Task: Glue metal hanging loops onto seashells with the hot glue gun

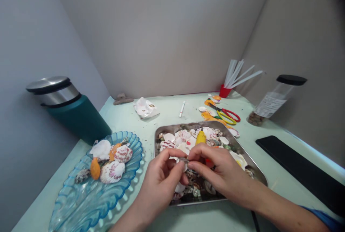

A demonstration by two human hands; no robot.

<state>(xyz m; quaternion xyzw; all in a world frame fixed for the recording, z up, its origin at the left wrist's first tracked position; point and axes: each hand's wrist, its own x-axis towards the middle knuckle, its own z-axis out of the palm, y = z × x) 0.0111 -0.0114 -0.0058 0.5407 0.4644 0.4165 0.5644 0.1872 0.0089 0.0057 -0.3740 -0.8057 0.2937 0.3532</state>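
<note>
In the head view, I look down on two bare hands working close together at the center, above a shallow metal tray (201, 201) full of seashells (183, 135). The left hand (163, 180) pinches a small, shiny, clear-looking piece (182, 160) between thumb and index finger. The right hand (222, 171) meets it from the other side, its thumb and index fingertips pressed together at the piece's right edge. The piece is too small for me to tell its exact shape. Just behind the hands, a yellow object (201, 137) stands out among the shells.

To the left of the tray, a scalloped blue glass plate (81, 205) carries a cluster of white, speckled and orange shells (112, 172). Behind it, a teal bottle (78, 117) with a silver cap appears tilted to the left.

Toward the back of the pale green table (167, 111), from left to right, I make out a brown lump (123, 99), a crumpled white wrapper (145, 108) and a slim white marker (182, 109). Next come orange and white pieces (208, 116), with red-and-yellow-handled scissors (234, 115) lying over them, and a red cup (224, 91) holding translucent sticks (234, 74).

At the right stands a clear, black-lidded jar (271, 99) with brown contents at its bottom. Nearer to me, a long, flat black object (296, 169) lies on the table beyond the right forearm.
</note>
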